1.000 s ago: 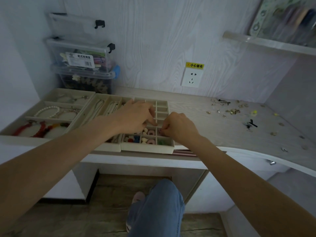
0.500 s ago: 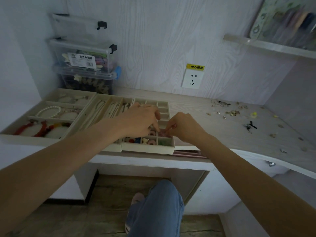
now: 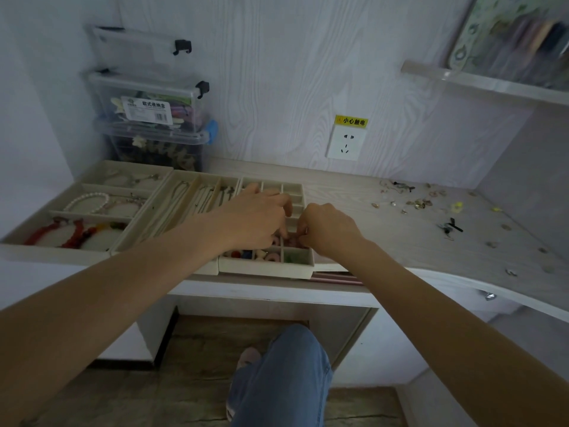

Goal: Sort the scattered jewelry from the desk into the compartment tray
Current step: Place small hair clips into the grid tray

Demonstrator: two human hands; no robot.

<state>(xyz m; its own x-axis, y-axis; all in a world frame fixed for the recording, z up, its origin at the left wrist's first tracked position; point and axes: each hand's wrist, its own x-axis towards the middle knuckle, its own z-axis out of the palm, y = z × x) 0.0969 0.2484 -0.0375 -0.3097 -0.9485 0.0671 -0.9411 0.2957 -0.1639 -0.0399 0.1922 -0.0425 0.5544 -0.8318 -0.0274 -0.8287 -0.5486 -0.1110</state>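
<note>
Pale desk (image 3: 385, 241) has the compartment tray (image 3: 295, 268) at its front edge. Both hands have dipped back down into it; left hand (image 3: 255, 218) and right hand (image 3: 329, 229) have curled fingers, but I cannot tell what they hold. Scattered jewelry (image 3: 418, 203) still waits far right.

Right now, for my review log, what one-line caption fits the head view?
Both hands, left hand and right hand, meet over the small-compartment tray; scattered jewelry waits on the desk.
</note>
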